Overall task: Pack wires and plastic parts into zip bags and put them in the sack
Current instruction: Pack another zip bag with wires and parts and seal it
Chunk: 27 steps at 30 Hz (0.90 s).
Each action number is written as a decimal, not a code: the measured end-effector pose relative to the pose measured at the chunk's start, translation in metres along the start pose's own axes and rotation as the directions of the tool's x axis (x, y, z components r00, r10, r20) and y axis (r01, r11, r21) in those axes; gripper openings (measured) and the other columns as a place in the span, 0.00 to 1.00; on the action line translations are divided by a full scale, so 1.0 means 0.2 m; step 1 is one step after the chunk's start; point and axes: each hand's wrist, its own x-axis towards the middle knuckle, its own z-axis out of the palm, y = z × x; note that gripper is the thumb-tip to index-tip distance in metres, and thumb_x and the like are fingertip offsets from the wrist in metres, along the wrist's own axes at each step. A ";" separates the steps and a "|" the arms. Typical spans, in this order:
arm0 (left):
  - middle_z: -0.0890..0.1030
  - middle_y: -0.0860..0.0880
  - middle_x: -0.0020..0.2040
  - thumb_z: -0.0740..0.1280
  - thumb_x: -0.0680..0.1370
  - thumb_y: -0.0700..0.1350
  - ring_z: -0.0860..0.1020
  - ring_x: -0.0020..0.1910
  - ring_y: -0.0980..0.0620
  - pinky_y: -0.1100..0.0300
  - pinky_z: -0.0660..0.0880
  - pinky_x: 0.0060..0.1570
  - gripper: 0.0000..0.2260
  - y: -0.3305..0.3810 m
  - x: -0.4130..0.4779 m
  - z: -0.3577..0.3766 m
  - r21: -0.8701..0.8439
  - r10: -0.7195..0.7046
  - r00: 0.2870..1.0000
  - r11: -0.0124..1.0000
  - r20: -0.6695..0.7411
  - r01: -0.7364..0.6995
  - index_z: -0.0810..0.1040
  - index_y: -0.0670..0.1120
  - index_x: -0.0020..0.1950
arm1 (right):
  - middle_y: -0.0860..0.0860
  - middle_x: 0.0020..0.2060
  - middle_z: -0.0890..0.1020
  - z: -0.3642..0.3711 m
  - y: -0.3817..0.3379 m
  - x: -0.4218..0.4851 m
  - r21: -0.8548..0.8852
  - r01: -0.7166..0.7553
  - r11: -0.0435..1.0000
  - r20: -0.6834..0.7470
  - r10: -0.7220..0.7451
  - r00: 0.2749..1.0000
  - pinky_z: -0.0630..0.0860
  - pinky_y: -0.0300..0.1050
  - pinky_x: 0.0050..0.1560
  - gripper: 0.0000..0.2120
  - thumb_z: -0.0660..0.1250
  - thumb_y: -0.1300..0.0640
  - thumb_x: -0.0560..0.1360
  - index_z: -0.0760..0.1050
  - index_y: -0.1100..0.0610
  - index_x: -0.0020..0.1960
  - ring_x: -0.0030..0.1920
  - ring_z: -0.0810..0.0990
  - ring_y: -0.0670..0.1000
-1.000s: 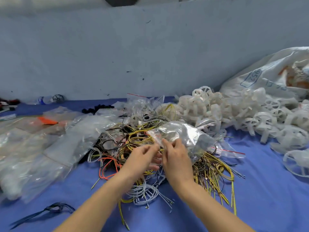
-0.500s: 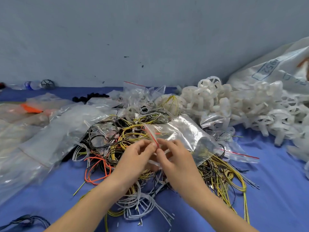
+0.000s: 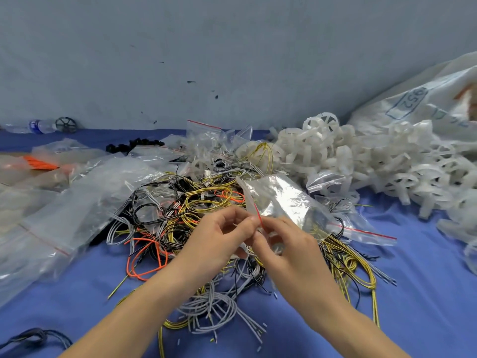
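Note:
A clear zip bag [image 3: 284,200] with a red seal line is held up over the middle of the blue table. My left hand [image 3: 219,241] and my right hand [image 3: 286,251] both pinch its mouth edge, fingertips close together at the red strip. Under the hands lies a tangled pile of wires [image 3: 185,210] in yellow, black, grey and orange. White plastic wheel-shaped parts [image 3: 361,161] are heaped at the right. The white sack [image 3: 426,99] leans against the wall at the far right.
More clear zip bags [image 3: 64,210] lie spread at the left, some with orange contents. Further bags [image 3: 206,140] stand behind the wires. A plastic bottle [image 3: 38,126] lies by the wall at the left. A dark cord [image 3: 36,339] lies at the bottom left corner.
The bag has been lifted and turned so that its red seal edge stands upright between my fingertips. Both hands stay at its mouth. The view has shifted down and to the right.

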 end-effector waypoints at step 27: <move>0.81 0.51 0.36 0.67 0.75 0.49 0.79 0.38 0.51 0.56 0.79 0.36 0.07 0.00 -0.01 0.02 0.096 0.068 0.998 0.993 -0.008 -0.067 0.79 0.50 0.39 | 0.42 0.40 0.83 -0.05 0.00 -0.02 -0.197 0.174 0.965 -0.049 -0.186 0.981 0.75 0.40 0.39 0.09 0.65 0.53 0.77 0.81 0.47 0.55 0.38 0.80 0.43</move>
